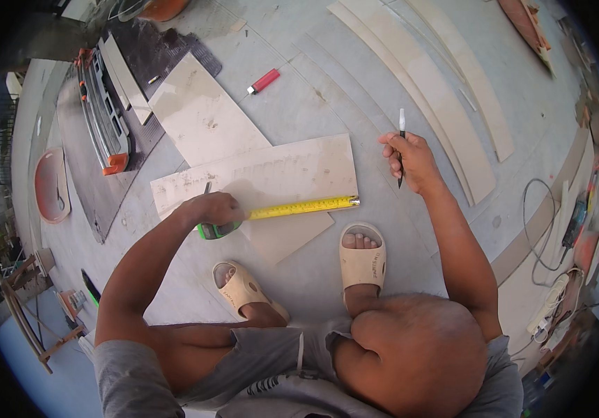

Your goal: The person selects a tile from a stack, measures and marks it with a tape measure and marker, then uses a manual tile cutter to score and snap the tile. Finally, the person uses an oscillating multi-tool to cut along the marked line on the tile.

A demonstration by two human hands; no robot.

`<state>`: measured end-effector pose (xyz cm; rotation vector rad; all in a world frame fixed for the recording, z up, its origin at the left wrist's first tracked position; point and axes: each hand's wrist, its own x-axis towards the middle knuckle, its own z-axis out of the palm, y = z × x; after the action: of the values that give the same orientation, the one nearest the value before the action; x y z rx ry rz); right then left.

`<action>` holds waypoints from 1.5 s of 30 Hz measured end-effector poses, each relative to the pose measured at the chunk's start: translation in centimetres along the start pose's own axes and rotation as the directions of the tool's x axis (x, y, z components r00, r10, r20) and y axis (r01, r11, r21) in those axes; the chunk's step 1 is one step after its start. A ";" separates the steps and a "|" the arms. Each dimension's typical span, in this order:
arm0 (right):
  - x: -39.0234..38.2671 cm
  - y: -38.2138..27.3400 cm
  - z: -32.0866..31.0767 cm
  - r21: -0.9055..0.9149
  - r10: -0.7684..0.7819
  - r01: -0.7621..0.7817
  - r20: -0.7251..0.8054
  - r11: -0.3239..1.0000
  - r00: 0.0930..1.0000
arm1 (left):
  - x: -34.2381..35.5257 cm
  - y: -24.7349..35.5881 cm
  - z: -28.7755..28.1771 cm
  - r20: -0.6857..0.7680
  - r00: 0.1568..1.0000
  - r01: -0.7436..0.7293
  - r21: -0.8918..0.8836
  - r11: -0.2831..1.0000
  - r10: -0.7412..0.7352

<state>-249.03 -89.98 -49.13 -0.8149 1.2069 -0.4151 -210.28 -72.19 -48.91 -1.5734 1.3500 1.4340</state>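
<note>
My left hand [216, 207] grips a green tape measure [210, 231]; its yellow blade [296, 206] stretches right along the near edge of a pale tile [299, 164], ending at its right corner. A thin dark object, too small to name, sticks up behind that hand. This tile lies crosswise over a long pale piece [202, 108] reaching toward the upper left and lower right. Raised beside the tile's right end, my right hand [409, 159] holds a black marker [401, 150] upright, white end on top.
A red lighter [263, 81] lies behind the tiles. At left are a tile cutter [104, 111] and a reddish tray [51, 187]. Curved pale strips [428, 83] lie at upper right; cables [543, 230] and tools run along the right side. My sandalled feet [361, 254] are below the tiles.
</note>
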 end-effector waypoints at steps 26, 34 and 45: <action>-2.1 5.0 6.0 -0.251 -0.037 0.131 0.347 0.959 0.937 | -0.7 1.2 2.2 -0.026 1.000 -0.014 0.052 0.999 0.016; -2.9 6.4 6.2 -0.368 -0.010 0.144 0.343 0.918 0.939 | -0.8 1.3 1.9 0.029 0.999 0.028 0.071 0.997 -0.030; -1.0 4.6 4.2 -0.221 -0.206 0.259 0.234 0.940 0.950 | -0.1 1.0 2.9 -0.017 0.998 -0.058 0.035 0.998 0.059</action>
<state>-246.02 -84.90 -51.34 -1.1981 0.9807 -0.3641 -212.18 -69.81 -49.29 -1.5397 1.4342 1.4271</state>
